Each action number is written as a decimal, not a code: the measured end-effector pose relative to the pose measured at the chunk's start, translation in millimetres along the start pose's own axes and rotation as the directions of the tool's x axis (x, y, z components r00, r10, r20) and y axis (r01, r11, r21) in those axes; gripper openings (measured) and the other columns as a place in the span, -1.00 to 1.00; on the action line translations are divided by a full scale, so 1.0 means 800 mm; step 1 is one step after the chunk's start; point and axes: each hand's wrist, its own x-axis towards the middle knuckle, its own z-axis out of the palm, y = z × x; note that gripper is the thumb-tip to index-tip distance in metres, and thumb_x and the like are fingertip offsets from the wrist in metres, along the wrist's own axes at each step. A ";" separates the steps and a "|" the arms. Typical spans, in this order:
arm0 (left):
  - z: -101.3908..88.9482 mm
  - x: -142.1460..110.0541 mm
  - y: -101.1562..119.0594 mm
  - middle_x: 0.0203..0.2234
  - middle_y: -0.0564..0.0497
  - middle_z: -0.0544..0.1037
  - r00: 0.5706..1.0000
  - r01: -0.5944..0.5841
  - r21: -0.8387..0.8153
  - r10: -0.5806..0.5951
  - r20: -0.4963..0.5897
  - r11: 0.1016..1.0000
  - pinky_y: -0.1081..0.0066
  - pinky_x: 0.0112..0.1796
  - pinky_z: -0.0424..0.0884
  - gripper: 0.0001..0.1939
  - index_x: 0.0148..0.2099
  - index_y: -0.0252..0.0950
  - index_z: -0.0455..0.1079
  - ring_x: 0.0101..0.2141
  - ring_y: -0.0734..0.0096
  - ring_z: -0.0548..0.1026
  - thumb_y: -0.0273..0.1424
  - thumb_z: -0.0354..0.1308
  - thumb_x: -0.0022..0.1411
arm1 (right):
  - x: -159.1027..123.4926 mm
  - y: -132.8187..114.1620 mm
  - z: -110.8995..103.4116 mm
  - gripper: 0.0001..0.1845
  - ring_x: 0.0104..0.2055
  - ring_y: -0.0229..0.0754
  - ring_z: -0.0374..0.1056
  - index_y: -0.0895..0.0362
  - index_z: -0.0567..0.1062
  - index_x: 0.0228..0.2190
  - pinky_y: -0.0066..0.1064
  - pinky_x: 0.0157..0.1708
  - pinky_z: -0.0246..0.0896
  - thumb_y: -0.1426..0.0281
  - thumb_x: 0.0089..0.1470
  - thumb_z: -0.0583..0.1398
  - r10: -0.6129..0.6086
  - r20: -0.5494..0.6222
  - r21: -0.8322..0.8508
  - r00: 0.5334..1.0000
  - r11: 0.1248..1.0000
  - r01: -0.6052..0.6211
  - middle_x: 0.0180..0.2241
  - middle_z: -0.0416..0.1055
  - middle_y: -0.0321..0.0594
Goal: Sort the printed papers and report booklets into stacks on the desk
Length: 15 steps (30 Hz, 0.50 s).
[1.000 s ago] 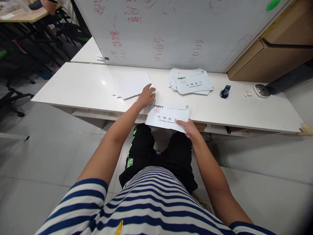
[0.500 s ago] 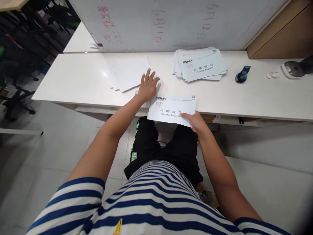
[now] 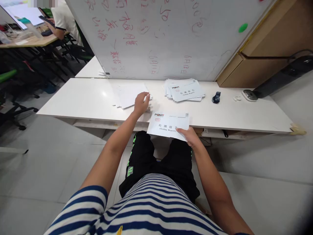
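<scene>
My right hand point(image 3: 192, 136) grips the lower right corner of a printed testing report point(image 3: 166, 122), thumb on top. The white sheet has a PONY logo, a red mark and Chinese print, and lies partly over the desk's front edge. Up and left of it, my left hand point(image 3: 141, 103) is open, fingers loosely bent, with nothing visible in them. It is by the right edge of a spread of blank-looking white sheets point(image 3: 128, 96). A small object point(image 3: 148, 111) sits just below that hand, too small to name. Behind the held report is a stack of similar reports point(image 3: 187, 91).
A whiteboard point(image 3: 171, 42) with red writing stands along the back of the white desk point(image 3: 66, 101). To the right are a dark blue strap-like item point(image 3: 216, 97), a small white piece point(image 3: 237, 98), a black device point(image 3: 281, 76) and cardboard boxes point(image 3: 264, 70). Another person point(image 3: 66, 23) sits far left.
The view has tilted up, showing more whiteboard and the person at far left. My left hand's spread fingers have drawn in and bent. My right hand still holds the report.
</scene>
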 end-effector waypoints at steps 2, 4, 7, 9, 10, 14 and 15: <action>-0.013 -0.014 0.007 -0.05 -0.11 0.50 0.996 0.019 0.018 -0.017 -0.092 1.000 0.16 0.09 0.24 -0.57 -0.04 -0.20 0.35 0.04 0.24 0.38 -0.20 -0.32 0.43 | -0.017 -0.007 -0.016 -0.49 -0.03 0.10 0.45 0.13 0.58 -0.25 -0.04 0.07 0.29 0.26 -0.34 0.46 -0.010 -0.008 -0.003 1.000 1.000 0.010 -0.11 0.54 -0.10; -0.020 -0.034 0.005 -0.04 -0.10 0.49 0.993 0.032 0.079 -0.023 -0.113 0.996 0.12 0.11 0.19 -0.58 -0.05 -0.19 0.36 0.07 0.21 0.35 -0.20 -0.30 0.43 | -0.035 -0.013 -0.033 -0.46 -0.02 0.11 0.45 0.12 0.57 -0.23 -0.02 0.07 0.30 0.24 -0.34 0.46 -0.026 0.006 -0.020 1.000 0.999 0.027 -0.09 0.54 -0.11; -0.017 -0.066 -0.008 -0.03 -0.09 0.48 0.998 0.026 0.167 -0.016 -0.058 0.986 0.08 0.11 0.16 -0.64 -0.07 -0.17 0.36 0.10 0.14 0.31 -0.20 -0.23 0.41 | -0.055 -0.018 -0.055 -0.43 -0.05 0.14 0.45 0.09 0.56 -0.21 0.02 0.04 0.32 0.22 -0.35 0.47 -0.032 0.035 -0.062 0.999 0.998 0.034 -0.11 0.55 -0.10; -0.011 -0.080 -0.018 -0.04 -0.11 0.47 1.000 0.012 0.175 -0.008 -0.024 0.985 0.11 0.09 0.20 -0.65 -0.05 -0.19 0.35 0.07 0.15 0.33 -0.21 -0.23 0.41 | -0.063 -0.018 -0.065 -0.41 -0.05 0.15 0.45 0.08 0.55 -0.20 0.04 0.03 0.33 0.21 -0.36 0.47 -0.021 0.040 -0.079 0.999 0.997 0.024 -0.12 0.55 -0.10; -0.008 -0.083 -0.021 -0.04 -0.13 0.47 1.000 0.008 0.169 -0.006 -0.014 0.986 0.13 0.08 0.22 -0.64 -0.03 -0.21 0.34 0.05 0.15 0.34 -0.22 -0.23 0.41 | -0.066 -0.016 -0.068 -0.40 -0.05 0.15 0.45 0.07 0.55 -0.19 0.05 0.03 0.33 0.21 -0.37 0.48 -0.017 0.040 -0.082 0.999 0.996 0.021 -0.12 0.55 -0.10; -0.001 -0.085 -0.025 -0.06 -0.16 0.46 1.000 0.018 0.159 -0.017 -0.008 0.987 0.13 0.04 0.26 -0.62 -0.01 -0.24 0.32 0.01 0.12 0.34 -0.19 -0.25 0.41 | -0.067 -0.008 -0.071 -0.39 -0.06 0.15 0.45 0.07 0.54 -0.19 0.05 0.03 0.33 0.20 -0.38 0.48 0.006 0.035 -0.106 0.999 0.994 -0.002 -0.13 0.55 -0.10; 0.001 -0.084 -0.024 -0.08 -0.16 0.46 1.000 0.020 0.161 -0.020 -0.004 0.987 0.12 0.03 0.26 -0.62 -0.02 -0.23 0.32 0.00 0.11 0.34 -0.18 -0.24 0.41 | -0.065 -0.008 -0.069 -0.39 -0.06 0.15 0.45 0.07 0.53 -0.19 0.04 0.02 0.33 0.20 -0.37 0.47 0.008 0.034 -0.112 0.999 0.994 -0.004 -0.13 0.55 -0.10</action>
